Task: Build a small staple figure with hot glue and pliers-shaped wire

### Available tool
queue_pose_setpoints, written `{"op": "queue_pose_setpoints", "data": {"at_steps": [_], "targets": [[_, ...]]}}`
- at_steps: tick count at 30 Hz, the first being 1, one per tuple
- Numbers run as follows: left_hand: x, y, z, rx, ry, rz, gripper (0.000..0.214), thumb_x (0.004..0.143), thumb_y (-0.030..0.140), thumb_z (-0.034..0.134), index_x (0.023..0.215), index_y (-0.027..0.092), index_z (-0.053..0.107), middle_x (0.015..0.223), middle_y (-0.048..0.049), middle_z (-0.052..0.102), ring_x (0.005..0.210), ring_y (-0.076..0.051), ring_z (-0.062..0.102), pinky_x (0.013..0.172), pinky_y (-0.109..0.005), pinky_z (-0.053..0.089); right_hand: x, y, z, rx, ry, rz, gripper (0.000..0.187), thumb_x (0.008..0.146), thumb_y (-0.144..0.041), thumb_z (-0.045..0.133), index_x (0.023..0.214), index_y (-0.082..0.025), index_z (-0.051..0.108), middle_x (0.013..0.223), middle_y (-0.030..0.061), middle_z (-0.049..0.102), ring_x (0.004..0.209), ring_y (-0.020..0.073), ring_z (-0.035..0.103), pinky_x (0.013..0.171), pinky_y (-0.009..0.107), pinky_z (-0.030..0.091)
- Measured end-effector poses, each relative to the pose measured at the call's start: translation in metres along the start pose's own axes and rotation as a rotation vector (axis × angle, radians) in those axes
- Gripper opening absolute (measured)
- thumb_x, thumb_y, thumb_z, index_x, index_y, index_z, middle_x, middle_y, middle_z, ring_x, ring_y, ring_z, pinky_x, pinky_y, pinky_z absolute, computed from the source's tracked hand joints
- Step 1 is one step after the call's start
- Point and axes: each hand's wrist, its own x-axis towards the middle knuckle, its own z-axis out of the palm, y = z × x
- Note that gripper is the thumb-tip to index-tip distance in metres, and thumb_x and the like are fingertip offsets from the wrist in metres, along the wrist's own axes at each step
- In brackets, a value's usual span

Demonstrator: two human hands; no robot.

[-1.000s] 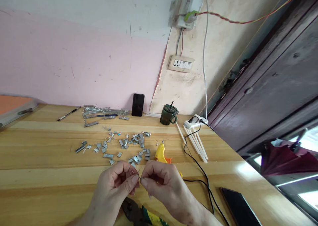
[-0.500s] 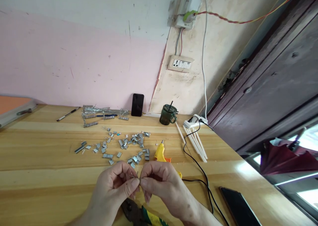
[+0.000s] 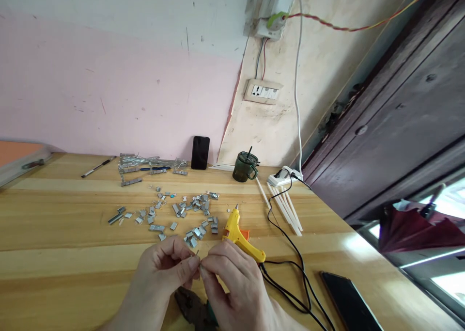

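Observation:
My left hand (image 3: 165, 273) and my right hand (image 3: 228, 282) meet low in the middle of the view, above the wooden table (image 3: 54, 253). Both pinch a tiny piece of thin metal wire (image 3: 198, 263) between thumb and forefinger, fingertips touching. Just beyond the hands lie several scattered silver staple blocks (image 3: 181, 214). A yellow glue gun (image 3: 240, 236) lies right of the hands. Pliers (image 3: 192, 311) with dark jaws lie on the table under my wrists.
Longer staple strips and pens (image 3: 145, 166) lie at the back left. A black phone (image 3: 201, 152) leans on the wall, beside a dark green mug (image 3: 245, 167). White glue sticks (image 3: 286, 207) and a black cable (image 3: 290, 253) lie right. Another phone (image 3: 348, 304) lies front right.
Both hands have sunk slightly and shifted left, still pinching the wire. The glue gun's handle and cable, hidden before by my right hand, now show.

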Motion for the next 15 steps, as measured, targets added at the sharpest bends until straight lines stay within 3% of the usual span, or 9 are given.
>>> {"op": "queue_pose_setpoints", "data": {"at_steps": [3,5,9,11,13,15], "targets": [[0.001,-0.001,-0.002,0.028,0.023,0.023,0.028,0.058,0.032,0.081,0.048,0.018,0.059,0.047,0.0048,0.053,0.05,-0.01,0.042,0.048,-0.02,0.036,-0.003,0.002,0.003,-0.071,-0.004,-0.057,0.018,0.081,-0.001,0.047,0.078,-0.016,0.055,0.067,0.0038,0.059,0.059,0.014,0.05,0.054,0.025,0.046],[0.001,-0.002,-0.005,0.068,0.042,0.059,0.025,0.06,0.031,0.079,0.049,0.019,0.06,0.048,0.0049,0.052,0.051,-0.011,0.042,0.049,-0.02,0.037,0.0,0.001,0.002,-0.072,-0.019,-0.01,0.016,0.083,-0.003,0.048,0.08,-0.016,0.057,0.07,0.0046,0.06,0.062,0.0143,0.054,0.057,0.025,0.048],[0.003,0.0,-0.011,0.136,0.051,0.132,0.022,0.066,0.03,0.075,0.052,0.021,0.061,0.052,0.0045,0.054,0.054,-0.011,0.044,0.052,-0.02,0.037,0.007,0.002,-0.014,-0.047,-0.105,0.3,0.011,0.082,-0.015,0.058,0.092,-0.017,0.058,0.074,0.0018,0.062,0.065,0.0133,0.059,0.06,0.023,0.05],[0.004,0.003,-0.014,0.148,0.045,0.142,0.021,0.067,0.031,0.074,0.053,0.021,0.062,0.053,0.004,0.057,0.055,-0.012,0.045,0.053,-0.02,0.038,0.0,0.007,-0.022,-0.132,-0.227,0.398,0.008,0.079,-0.018,0.062,0.085,-0.018,0.058,0.072,0.0002,0.063,0.063,0.0135,0.06,0.059,0.023,0.049],[0.005,0.006,-0.015,0.15,0.043,0.15,0.02,0.068,0.031,0.073,0.054,0.022,0.062,0.053,0.0036,0.058,0.055,-0.012,0.047,0.055,-0.02,0.039,-0.022,0.016,-0.024,-0.293,-0.4,0.319,0.01,0.075,-0.023,0.067,0.074,-0.019,0.057,0.071,0.0005,0.065,0.062,0.0157,0.062,0.053,0.023,0.046],[0.006,0.008,-0.015,0.152,0.049,0.161,0.019,0.068,0.032,0.073,0.055,0.022,0.063,0.053,0.0033,0.059,0.056,-0.013,0.048,0.056,-0.021,0.04,-0.057,0.024,-0.019,-0.418,-0.549,0.06,0.018,0.074,-0.032,0.069,0.068,-0.02,0.057,0.063,-0.0007,0.065,0.051,0.016,0.06,0.041,0.023,0.039]]}}
